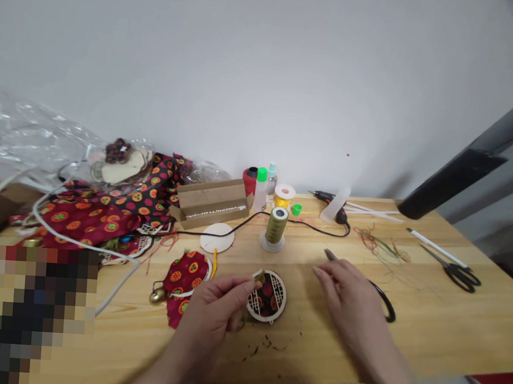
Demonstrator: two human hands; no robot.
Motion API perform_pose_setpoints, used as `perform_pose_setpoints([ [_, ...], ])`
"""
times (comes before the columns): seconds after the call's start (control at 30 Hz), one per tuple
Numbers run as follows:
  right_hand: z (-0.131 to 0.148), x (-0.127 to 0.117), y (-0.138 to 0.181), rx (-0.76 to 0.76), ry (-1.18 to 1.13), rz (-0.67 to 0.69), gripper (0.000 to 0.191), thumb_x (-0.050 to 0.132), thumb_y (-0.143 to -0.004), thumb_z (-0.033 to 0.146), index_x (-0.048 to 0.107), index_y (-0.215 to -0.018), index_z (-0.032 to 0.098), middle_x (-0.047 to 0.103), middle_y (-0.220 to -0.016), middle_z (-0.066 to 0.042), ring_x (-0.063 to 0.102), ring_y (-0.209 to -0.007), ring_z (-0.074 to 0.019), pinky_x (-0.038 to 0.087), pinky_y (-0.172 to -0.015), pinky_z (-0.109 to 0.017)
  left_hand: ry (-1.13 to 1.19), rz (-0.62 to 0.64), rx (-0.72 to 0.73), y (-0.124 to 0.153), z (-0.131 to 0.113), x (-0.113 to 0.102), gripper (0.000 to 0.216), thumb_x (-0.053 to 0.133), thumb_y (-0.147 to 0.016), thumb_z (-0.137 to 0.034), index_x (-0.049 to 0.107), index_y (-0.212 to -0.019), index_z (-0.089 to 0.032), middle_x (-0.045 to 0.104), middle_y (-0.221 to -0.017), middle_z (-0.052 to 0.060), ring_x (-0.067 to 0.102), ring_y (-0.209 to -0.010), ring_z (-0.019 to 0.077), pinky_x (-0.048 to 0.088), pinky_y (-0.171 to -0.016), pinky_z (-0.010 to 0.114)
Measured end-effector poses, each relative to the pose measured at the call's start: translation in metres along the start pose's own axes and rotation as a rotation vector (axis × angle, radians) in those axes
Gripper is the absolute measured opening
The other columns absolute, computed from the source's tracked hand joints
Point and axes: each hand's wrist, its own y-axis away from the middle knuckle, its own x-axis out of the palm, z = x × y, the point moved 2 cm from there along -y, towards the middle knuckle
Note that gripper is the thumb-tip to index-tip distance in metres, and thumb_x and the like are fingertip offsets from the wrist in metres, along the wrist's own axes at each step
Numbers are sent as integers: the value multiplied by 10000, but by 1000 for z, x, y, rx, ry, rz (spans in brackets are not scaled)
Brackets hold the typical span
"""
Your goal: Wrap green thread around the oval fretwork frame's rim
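Note:
A round wooden fretwork disc (270, 297) backed with red patterned fabric lies on the wooden table (426, 330) in front of me. My left hand (217, 308) pinches a small brass-coloured piece (259, 278) between thumb and fingertips at the disc's upper left edge. My right hand (348, 299) lies palm down, fingers stretched, over black-handled scissors (386, 307). Their blade tip sticks out past my index finger, and the handle loop shows to the right of my palm.
An olive thread spool (276, 228) stands behind the disc. Left of it are a red fabric round (187, 274) with a brass bell (157, 295), a white disc (217, 237), a cardboard box (212, 204) and piled fabric (90, 216). Bottles (261, 187), a glue gun (334, 207) and second scissors (459, 273) lie farther back.

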Motion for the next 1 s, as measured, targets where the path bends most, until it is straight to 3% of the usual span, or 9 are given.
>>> perform_pose_setpoints([
  [0.07, -23, -6, 5, 69, 267, 85, 174, 504, -819, 255, 651, -839, 164, 658, -824, -112, 599, -763, -249, 464, -691, -360, 27, -16, 31, -2, -4, -2, 208, 781, -597, -323, 739, -679, -137, 453, -414, -65, 246, -382, 27, 136, -384, 188],
  [0.17, -49, -10, 17, 150, 421, 202, 231, 503, -790, 196, 645, -950, 109, 664, -885, -150, 605, -833, -292, 482, -741, -393, 63, -32, 72, -6, -8, -4, 203, 778, -603, -312, 737, -695, -135, 471, -439, -61, 270, -388, 25, 160, -378, 176],
  [0.33, -63, -12, 29, 164, 435, 230, 333, 442, -815, 178, 607, -1086, 77, 642, -1051, -174, 596, -960, -296, 481, -853, -407, 136, -63, 61, -8, -13, 1, 228, 800, -558, -299, 718, -667, -117, 444, -421, -76, 277, -369, 16, 171, -361, 154],
  [0.7, -79, -19, 28, 188, 471, 233, 363, 464, -687, 79, 638, -1006, 93, 658, -924, -161, 640, -892, -291, 515, -805, -392, 199, -23, 9, -9, -12, 1, 239, 792, -582, -280, 710, -700, -89, 338, -411, -106, 226, -381, 15, 156, -366, 147],
  [0.87, -72, -27, 27, 230, 301, 173, 303, 475, -687, 171, 629, -945, 136, 637, -930, -153, 654, -775, -280, 527, -707, -393, 189, -50, 13, -7, -12, 6, 263, 822, -525, -281, 707, -669, -93, 371, -401, -100, 256, -366, 12, 155, -360, 148],
  [1.0, -39, -34, 25, 198, -255, 201, 204, 559, -698, 276, 603, -876, 188, 668, -839, -78, 648, -779, -229, 522, -712, -311, 157, -42, 56, -6, -10, 7, 232, 812, -559, -293, 718, -674, -114, 402, -379, -92, 261, -357, 12, 152, -367, 152],
])
